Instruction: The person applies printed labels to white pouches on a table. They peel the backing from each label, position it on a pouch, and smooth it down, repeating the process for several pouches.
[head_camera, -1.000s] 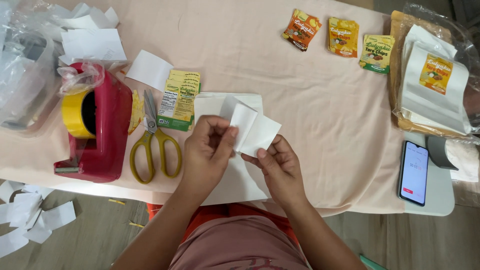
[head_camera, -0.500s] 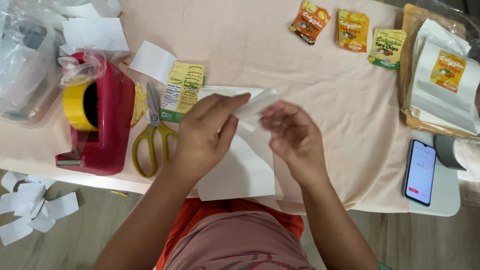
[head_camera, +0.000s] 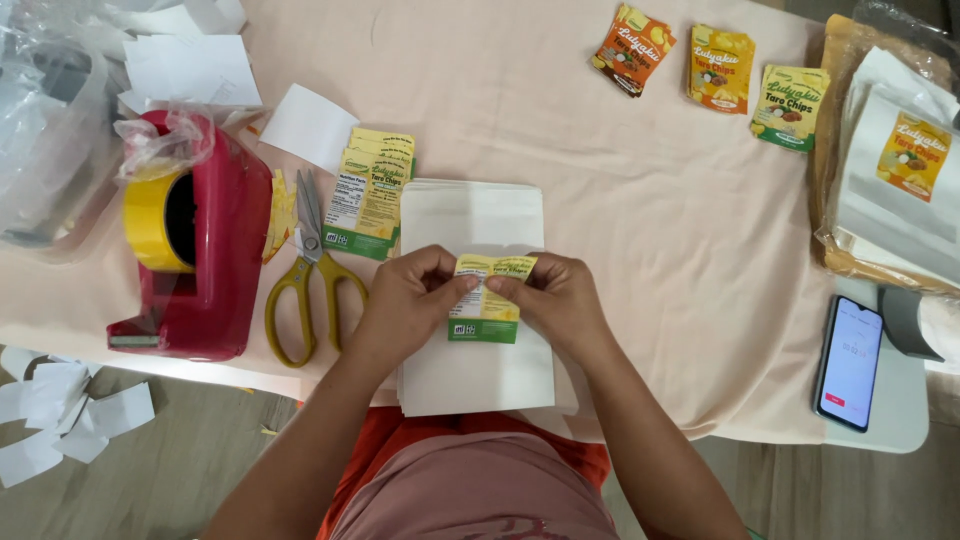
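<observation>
The tabletop is covered with a pale peach cloth that hangs a little over the near edge. At the right corner the cloth ends, and a bare white part of the tabletop with a rounded corner shows under it. Below the tabletop there is a floor of grey-brown wood planks. Some white paper scraps lie on the floor at the left side. The light is soft and even, with only weak shadows. No wall or window can be seen.
</observation>
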